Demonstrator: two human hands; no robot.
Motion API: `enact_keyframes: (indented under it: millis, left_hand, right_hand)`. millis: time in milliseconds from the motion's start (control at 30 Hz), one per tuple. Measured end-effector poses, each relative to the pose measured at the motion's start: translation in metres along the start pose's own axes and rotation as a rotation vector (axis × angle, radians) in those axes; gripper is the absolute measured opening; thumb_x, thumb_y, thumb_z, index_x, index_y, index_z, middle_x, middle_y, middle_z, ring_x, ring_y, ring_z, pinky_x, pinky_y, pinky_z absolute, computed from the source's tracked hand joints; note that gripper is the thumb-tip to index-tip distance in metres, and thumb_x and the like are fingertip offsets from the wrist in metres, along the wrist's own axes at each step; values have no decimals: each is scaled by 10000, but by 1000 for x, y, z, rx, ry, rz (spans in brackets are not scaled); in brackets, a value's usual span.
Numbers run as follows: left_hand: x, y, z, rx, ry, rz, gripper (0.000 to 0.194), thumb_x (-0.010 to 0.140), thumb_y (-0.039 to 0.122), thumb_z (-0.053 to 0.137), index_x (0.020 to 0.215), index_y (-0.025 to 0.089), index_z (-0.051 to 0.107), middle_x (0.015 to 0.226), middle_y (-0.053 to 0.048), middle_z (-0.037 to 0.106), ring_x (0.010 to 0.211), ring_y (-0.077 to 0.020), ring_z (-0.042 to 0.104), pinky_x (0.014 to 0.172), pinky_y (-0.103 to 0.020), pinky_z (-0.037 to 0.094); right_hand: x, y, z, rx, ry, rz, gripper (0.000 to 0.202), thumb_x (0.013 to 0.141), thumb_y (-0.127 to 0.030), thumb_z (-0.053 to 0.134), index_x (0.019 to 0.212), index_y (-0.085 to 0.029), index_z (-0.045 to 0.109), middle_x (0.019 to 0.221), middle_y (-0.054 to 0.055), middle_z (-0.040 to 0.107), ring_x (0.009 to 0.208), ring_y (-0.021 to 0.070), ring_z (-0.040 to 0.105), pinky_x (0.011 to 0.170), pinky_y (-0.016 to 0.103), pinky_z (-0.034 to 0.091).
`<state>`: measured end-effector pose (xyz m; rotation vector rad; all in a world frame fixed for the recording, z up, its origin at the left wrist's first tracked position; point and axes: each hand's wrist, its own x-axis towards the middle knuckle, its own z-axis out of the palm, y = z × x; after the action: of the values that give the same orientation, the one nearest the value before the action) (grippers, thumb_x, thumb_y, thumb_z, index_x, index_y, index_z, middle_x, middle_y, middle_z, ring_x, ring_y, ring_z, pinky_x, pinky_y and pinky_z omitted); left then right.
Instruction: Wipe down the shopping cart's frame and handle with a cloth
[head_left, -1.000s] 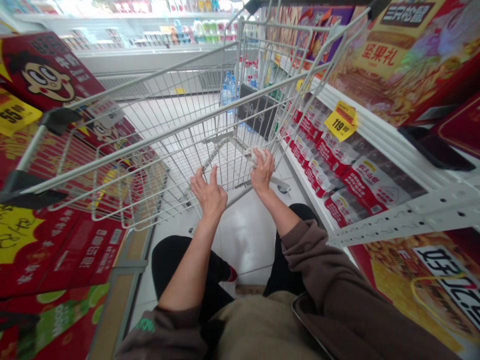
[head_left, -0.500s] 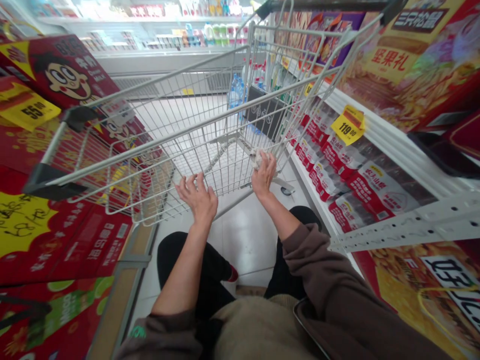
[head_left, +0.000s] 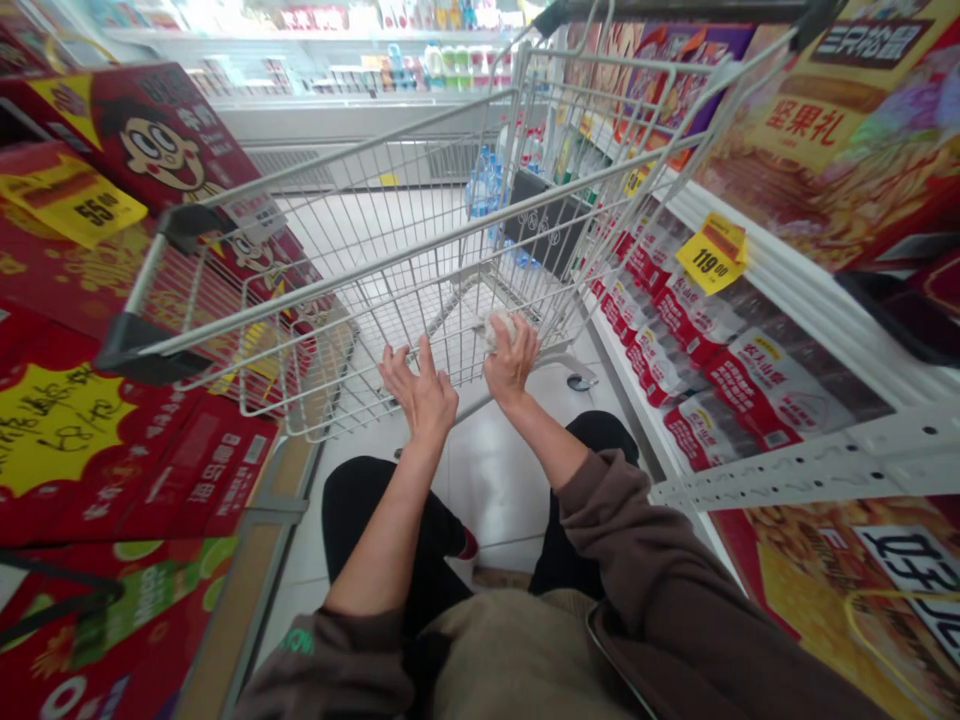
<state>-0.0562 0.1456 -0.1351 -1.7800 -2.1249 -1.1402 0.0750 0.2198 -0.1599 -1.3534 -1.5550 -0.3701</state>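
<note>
A metal wire shopping cart [head_left: 420, 240] stands across the aisle in front of me, seen from its side. My right hand [head_left: 511, 358] is closed on a crumpled whitish cloth [head_left: 496, 328] against the cart's lower side wires. Left of it, my left hand [head_left: 421, 392] has its fingers spread near the same lower wires and holds nothing; whether its fingertips touch the wires is hard to tell. A black panel [head_left: 551, 222] with white symbols is at the cart's far end.
Stacked red boxes [head_left: 172, 450] line the left. On the right, a white shelf [head_left: 795, 300] holds packed bottles [head_left: 772, 385] and snack boxes [head_left: 817, 130]. A lit refrigerated display [head_left: 300, 120] is behind the cart. My bent knees are close below my hands.
My right hand has moved left along the cart side with the cloth. My left hand has shifted slightly right, closer to it. The view has turned a little.
</note>
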Motion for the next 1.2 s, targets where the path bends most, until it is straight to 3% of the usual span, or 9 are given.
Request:
enact_keyframes:
  millis: [133,300,367,533,700,800,967,1133,1200]
  left_hand:
    - [-1,3,-2,-18,-11,13,677,876,179,558,1549,143,502,1505,-191,428,1574,-391,205,1311,-631,80]
    - [-4,2,-8,-10,-48,91,703,885,133,535,1582,207,478,1492,-164,463,1569,-375,233,1316,-626,79]
    - [-5,7,-7,-17,-50,78,723,874,133,551,1589,198,466,1502,-173,453,1571,-386,216,1311,-643,74]
    - [-6,1,-15,-29,-33,114,629,906,180,546,1534,192,535,1505,-169,449,1532,-369,273,1303,-620,133]
    - [-7,-37,-39,40,170,6,514,911,221,548,1415,164,636,1490,-198,449,1476,-374,323,1278,-620,166]
    - [-6,-48,-41,73,93,-1,519,887,179,533,1393,170,649,1407,-174,558,1472,-370,351,1289,-648,62]
    - [-8,-46,-38,74,29,-1,617,864,183,549,1480,173,582,1398,-158,599,1509,-380,335,1292,-664,8]
    - [-11,-43,-45,72,-22,39,682,866,180,558,1547,181,517,1467,-145,579,1539,-369,317,1310,-626,-26]
    - [-12,-39,-46,63,-22,30,688,869,201,576,1553,177,509,1487,-146,569,1548,-380,300,1306,-636,-34]
  right_hand:
    - [-9,-10,-2,89,-154,-280,433,966,-114,508,1300,-321,689,1332,84,645,1226,228,550,1039,412,452]
    - [8,7,-7,59,-43,192,460,955,-81,418,1279,-237,704,1350,143,593,1249,259,541,1055,462,466]
    - [9,8,-8,64,-20,287,486,944,-67,392,1293,-214,697,1344,160,580,1260,270,535,1057,477,469]
    - [-3,-2,-12,127,-148,-13,460,935,-82,461,1275,-260,714,1341,127,613,1215,251,562,1036,432,474]
    - [1,0,-10,73,11,166,469,947,-67,389,1267,-208,702,1320,155,603,1212,260,555,1031,461,483]
    - [-8,-11,-6,88,-20,145,477,949,-78,382,1300,-202,679,1342,173,575,1234,268,540,1036,483,482]
    - [-28,-31,-6,182,-207,-119,461,958,-95,433,1317,-261,671,1367,146,574,1234,254,544,1040,449,476]
    - [-24,-33,-4,141,-57,121,464,968,-89,367,1299,-186,677,1348,189,544,1264,278,521,1041,478,474]
    - [-31,-42,-4,136,-72,104,460,985,-106,366,1316,-196,672,1353,190,544,1273,280,514,1046,488,471]
